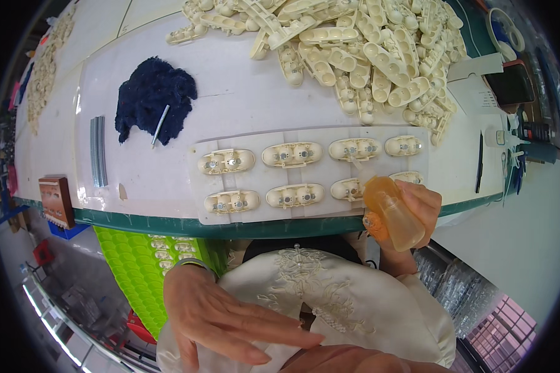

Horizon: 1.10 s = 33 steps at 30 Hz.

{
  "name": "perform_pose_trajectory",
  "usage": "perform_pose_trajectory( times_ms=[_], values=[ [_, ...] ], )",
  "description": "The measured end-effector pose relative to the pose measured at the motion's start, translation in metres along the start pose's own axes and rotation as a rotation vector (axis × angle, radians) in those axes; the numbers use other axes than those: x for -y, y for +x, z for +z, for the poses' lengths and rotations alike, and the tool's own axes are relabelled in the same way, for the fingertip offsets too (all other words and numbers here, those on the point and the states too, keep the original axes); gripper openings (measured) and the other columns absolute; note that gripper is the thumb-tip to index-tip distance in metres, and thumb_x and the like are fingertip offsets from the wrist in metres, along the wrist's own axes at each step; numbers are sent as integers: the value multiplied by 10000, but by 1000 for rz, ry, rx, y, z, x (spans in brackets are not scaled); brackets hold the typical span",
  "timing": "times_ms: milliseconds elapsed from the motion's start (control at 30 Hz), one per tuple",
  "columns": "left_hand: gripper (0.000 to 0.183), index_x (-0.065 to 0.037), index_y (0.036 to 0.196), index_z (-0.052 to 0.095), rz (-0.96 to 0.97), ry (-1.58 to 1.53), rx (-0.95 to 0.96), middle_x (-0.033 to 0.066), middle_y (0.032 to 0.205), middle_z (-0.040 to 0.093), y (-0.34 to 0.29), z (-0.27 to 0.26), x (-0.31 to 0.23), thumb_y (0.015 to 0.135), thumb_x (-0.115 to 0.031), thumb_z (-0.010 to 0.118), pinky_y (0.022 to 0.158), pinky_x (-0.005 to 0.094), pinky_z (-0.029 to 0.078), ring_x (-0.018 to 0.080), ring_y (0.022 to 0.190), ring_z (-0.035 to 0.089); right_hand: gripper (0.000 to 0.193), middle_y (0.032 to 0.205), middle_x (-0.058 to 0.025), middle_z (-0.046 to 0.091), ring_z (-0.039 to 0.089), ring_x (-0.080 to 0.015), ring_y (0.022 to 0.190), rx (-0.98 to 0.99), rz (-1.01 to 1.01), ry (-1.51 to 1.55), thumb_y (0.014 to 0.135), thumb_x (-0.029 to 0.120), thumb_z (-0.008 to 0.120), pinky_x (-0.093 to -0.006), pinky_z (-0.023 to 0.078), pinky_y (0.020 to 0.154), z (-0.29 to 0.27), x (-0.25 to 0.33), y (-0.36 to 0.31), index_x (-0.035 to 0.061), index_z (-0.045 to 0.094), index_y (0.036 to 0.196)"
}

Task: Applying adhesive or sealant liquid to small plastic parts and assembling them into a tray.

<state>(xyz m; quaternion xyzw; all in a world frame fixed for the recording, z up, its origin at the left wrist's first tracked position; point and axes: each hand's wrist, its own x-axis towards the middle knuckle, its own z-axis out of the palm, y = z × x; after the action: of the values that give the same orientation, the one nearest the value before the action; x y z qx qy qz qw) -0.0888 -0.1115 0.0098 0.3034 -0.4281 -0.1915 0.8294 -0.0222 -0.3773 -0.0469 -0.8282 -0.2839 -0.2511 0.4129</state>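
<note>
My right hand (422, 208) is wrapped round a translucent amber squeeze bottle (392, 211), tilted with its pale nozzle toward the tray. The nozzle tip is at the lower edge of a cream oval plastic housing (354, 148) in the upper row. An orange covering (374, 225) shows beside the bottle, perhaps on a finger. Several such housings, with round silvery metal pieces inside, sit in two rows on a white tray (230, 216). The bottle and hand partly hide the lower right ones. My left hand (230, 317) hovers before my body, fingers stretched out, holding nothing.
A large heap of cream housings (379, 56) fills the far right. To the left lie a dark blue cloth (149, 93) with a metal rod (160, 125), and grey strips (98, 151). A green tray (124, 267) stands below the table edge. At right lies a phone (510, 84).
</note>
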Motion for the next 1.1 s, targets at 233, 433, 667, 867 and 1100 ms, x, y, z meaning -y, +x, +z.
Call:
perform_pose_trajectory(
  times_ms=[233,433,667,867,1100],
  values=[
    [574,-3,1305,369,116,153,15,252,1000,599,4,-15,-7,854,-266,606,737,462,487,384,889,584,510,942,-159,508,559,-232,809,-28,-41,74,706,257,763,-317,501,685,1,-1,1,-22,477,1024],
    [584,6,1290,374,149,354,155,288,1188,503,-12,-53,-75,845,-292,605,901,469,402,304,1155,476,478,948,-157,512,563,-226,799,-25,-8,9,716,250,755,-303,499,668,-6,1,3,-18,482,1002],
    [422,52,1237,442,246,550,-1104,112,1121,544,-29,-122,-95,897,-184,522,916,322,426,164,991,533,457,947,-162,517,564,-218,789,-12,-16,-22,728,221,742,-290,495,663,0,0,5,-24,482,1013],
    [312,32,1162,515,197,675,-1290,108,1059,582,-53,-140,-105,893,-125,526,876,266,453,147,949,561,425,913,-157,530,565,-220,774,-127,40,86,734,200,733,-291,495,660,-2,0,2,-29,483,992],
    [247,13,1112,545,116,876,-1320,83,1001,597,-55,-146,-103,883,-78,543,858,259,449,126,912,568,443,925,-159,541,557,-218,783,-73,16,-32,719,238,750,-297,498,662,-15,-9,-2,-28,505,974]
  ],
)
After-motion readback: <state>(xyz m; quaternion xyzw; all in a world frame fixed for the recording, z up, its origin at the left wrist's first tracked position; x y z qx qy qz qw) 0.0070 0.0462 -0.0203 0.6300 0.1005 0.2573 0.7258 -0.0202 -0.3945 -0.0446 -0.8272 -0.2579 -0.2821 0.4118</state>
